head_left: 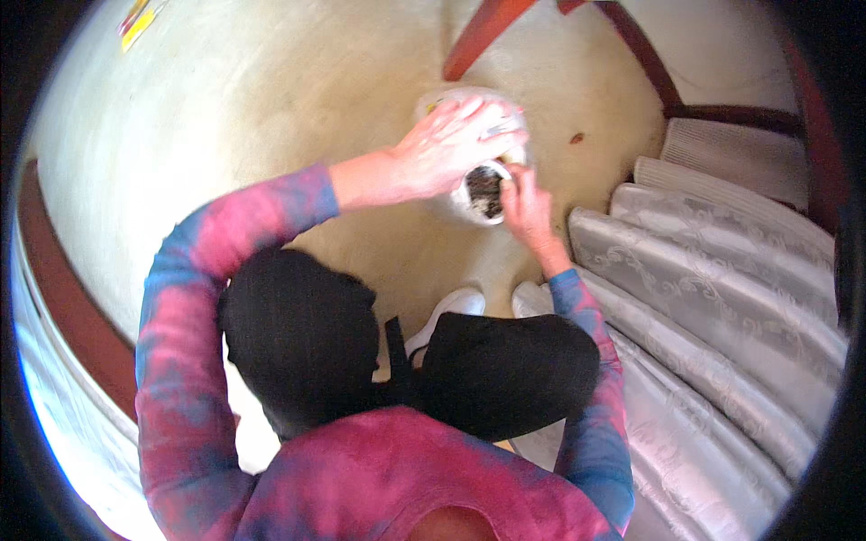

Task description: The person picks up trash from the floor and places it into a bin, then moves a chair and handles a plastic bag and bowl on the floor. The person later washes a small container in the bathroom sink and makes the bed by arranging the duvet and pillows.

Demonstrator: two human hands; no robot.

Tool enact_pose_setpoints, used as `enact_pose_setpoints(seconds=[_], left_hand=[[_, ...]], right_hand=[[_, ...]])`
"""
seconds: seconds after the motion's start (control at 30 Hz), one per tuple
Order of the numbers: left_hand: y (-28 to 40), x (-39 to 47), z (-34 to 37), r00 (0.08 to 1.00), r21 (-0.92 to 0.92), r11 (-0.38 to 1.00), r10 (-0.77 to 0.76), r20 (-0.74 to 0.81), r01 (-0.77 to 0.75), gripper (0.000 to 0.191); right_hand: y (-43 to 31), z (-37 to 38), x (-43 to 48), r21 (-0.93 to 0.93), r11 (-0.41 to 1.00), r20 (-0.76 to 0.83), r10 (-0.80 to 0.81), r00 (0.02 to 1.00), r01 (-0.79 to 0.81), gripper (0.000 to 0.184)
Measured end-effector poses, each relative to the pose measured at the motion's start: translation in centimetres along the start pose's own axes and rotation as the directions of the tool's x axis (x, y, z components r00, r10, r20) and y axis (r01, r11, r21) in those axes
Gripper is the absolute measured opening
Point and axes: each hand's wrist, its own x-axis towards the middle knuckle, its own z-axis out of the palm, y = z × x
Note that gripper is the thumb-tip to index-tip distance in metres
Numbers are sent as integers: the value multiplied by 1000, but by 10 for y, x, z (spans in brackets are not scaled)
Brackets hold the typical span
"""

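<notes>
A white cup (pixel 459 201), perhaps a small pot, stands low in front of me with its mouth facing up. Dark, crumbly material (pixel 484 186) with a paler patch fills part of it. My right hand (pixel 531 206) grips the cup's right rim between thumb and fingers. Just beyond the cup is a whitish plastic bag or container (pixel 473 93) with a little yellow on its side. Across this lies my left hand (pixel 450 145), blurred, its fingers reaching over the top. Something pale shows between its thumb and fingers, but its grip is unclear.
Light curtains (pixel 676 270) hang in folds close to my right arm. A red-brown wooden leg (pixel 484 37) comes down just beyond the bag. One small brown bit (pixel 576 138) lies on the pale floor (pixel 325 128). At the far left is a yellow packet (pixel 139 28). White shoes (pixel 452 308) show below.
</notes>
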Motion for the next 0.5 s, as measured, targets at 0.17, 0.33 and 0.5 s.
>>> enact_pose_setpoints(seconds=[0.17,0.33,0.5], left_hand=[[-12,5,11,903,-407,882,-46,428,238,36],[-30,9,5,799,-605,685,55,598,406,27],[-30,19,-7,459,-378,535,-21,888,755,33]], right_hand=[[-5,-7,3,122,962,27,-251,968,246,23],[-12,-18,13,245,922,51,-321,946,300,22],[-21,-29,23,349,882,87,-367,926,317,24]])
